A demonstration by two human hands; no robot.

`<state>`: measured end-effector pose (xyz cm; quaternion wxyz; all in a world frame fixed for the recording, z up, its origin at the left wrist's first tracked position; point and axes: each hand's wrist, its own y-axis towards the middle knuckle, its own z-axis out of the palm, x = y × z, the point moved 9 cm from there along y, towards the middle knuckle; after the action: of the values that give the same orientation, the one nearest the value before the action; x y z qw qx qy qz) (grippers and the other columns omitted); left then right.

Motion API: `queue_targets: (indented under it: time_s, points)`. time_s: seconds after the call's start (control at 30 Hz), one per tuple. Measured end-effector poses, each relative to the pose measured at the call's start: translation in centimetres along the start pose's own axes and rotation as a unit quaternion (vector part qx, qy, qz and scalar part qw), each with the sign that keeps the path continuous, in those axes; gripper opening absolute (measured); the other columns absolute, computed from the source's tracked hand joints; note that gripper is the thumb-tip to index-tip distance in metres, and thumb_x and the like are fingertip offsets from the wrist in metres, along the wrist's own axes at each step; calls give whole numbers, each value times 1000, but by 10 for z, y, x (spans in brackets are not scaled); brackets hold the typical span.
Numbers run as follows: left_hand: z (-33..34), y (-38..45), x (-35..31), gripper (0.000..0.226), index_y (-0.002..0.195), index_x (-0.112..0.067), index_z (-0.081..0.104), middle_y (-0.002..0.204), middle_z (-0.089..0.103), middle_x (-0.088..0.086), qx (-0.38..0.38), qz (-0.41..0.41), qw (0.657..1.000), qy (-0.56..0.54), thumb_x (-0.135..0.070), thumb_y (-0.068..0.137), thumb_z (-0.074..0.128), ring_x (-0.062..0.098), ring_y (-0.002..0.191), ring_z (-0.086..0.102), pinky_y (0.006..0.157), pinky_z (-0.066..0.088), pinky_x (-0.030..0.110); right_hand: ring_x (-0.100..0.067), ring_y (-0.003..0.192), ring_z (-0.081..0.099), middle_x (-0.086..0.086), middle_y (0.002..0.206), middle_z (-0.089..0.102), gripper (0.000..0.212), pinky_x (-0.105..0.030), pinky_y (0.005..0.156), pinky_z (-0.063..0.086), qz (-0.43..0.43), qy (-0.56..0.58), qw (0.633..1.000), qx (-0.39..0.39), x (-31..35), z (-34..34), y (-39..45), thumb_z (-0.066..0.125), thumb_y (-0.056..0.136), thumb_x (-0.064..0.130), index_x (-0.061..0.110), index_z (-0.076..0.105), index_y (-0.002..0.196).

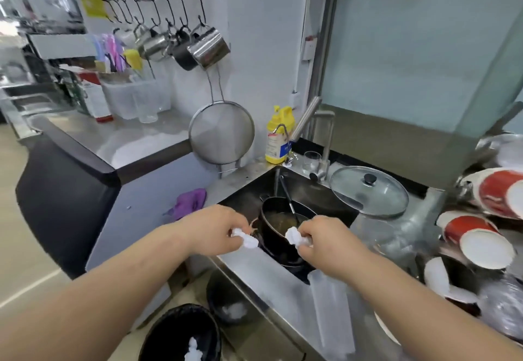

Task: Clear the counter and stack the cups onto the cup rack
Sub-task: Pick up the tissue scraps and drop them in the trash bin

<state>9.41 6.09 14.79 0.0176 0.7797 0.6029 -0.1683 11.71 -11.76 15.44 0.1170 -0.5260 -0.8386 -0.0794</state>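
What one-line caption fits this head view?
Both hands, left and right, grip crumpled white tissue over the sink.

Red-white paper cups [478, 240] tipped sideways, piled at counter's right.

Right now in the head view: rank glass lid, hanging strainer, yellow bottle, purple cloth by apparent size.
1-2. Glass lid and hanging strainer look alike; not ranking them.
3-4. Yellow bottle and purple cloth: also close, and distance differs, so unsure.

Yellow bottle [278, 137], purple cloth [189, 203]
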Motion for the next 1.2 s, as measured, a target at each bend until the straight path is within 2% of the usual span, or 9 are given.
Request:
queue_targets:
  time_s: [0.13, 0.27, 0.53, 0.7, 0.8, 0.9, 1.0, 1.07, 1.2]
  points:
    - [9, -30, 68, 15, 101, -40, 65, 96, 60, -15, 2, -39, 999, -35, -37, 88, 58, 7, 89, 59, 79, 48, 26, -25, 79, 56, -4, 80, 56, 19, -31, 66, 46, -26, 14, 999, 31, 64, 37, 26, 51, 86, 24, 16, 53, 70]
    - [29, -59, 126, 23, 109, -34, 66, 104, 65, -6, 22, -71, 996, -51, -37, 89, 56, 12, 89, 58, 83, 51, 34, -29, 90, 59, -8, 94, 63, 19, -35, 78, 50, -39, 27, 998, 37, 111, 77, 45, 54, 83, 22, 10, 65, 93]
    - [99, -111, 228, 15, 98, -32, 67, 93, 67, -8, 52, -149, 979, -126, -33, 88, 56, 13, 85, 60, 80, 52, 36, -24, 84, 58, -1, 89, 62, 15, -29, 65, 45, -29, 49, 992, 113, 173, 195, 63, 52, 89, 28, 18, 62, 93]
    - [187, -133, 268, 9, 85, -35, 60, 88, 66, -8, 70, -199, 958, -194, -29, 90, 55, 16, 84, 60, 76, 52, 35, -24, 78, 54, -6, 84, 60, 27, -32, 67, 45, 4, 56, 981, 184, 171, 295, 60, 49, 91, 34, 12, 62, 82]
    - [255, -142, 283, 13, 96, -23, 67, 95, 68, -4, 82, -232, 940, -235, -28, 92, 56, 18, 88, 60, 77, 50, 33, -27, 81, 55, -10, 83, 59, 29, -30, 66, 39, 28, 61, 974, 219, 159, 364, 50, 51, 90, 34, 11, 60, 75]
    - [327, -151, 295, 21, 107, -23, 69, 103, 68, -3, 100, -263, 924, -258, -30, 92, 58, 16, 89, 57, 75, 44, 27, -28, 81, 54, -10, 85, 59, 26, -29, 64, 33, 40, 53, 963, 261, 146, 432, 36, 53, 89, 31, 19, 50, 67]
    - [397, -153, 304, 25, 114, -22, 67, 108, 67, -1, 122, -286, 911, -271, -30, 91, 58, 18, 94, 58, 75, 38, 25, -23, 78, 52, -1, 86, 52, 4, -30, 65, 42, 56, 58, 951, 299, 129, 500, 24, 58, 82, 25, 24, 57, 78]
    - [443, -149, 311, 26, 115, -22, 65, 102, 62, -2, 139, -293, 905, -275, -30, 92, 57, 16, 91, 54, 75, 36, 24, -24, 80, 55, 0, 88, 52, 6, -31, 66, 45, 55, 66, 949, 304, 118, 548, 21, 59, 82, 26, 24, 60, 87]
    - [512, -126, 331, 25, 114, -23, 65, 100, 62, -3, 140, -295, 905, -272, -27, 91, 57, 18, 94, 57, 74, 39, 25, -20, 78, 51, 0, 86, 53, 6, -22, 55, 32, 55, 96, 950, 293, 98, 623, 26, 58, 85, 26, 20, 59, 84]
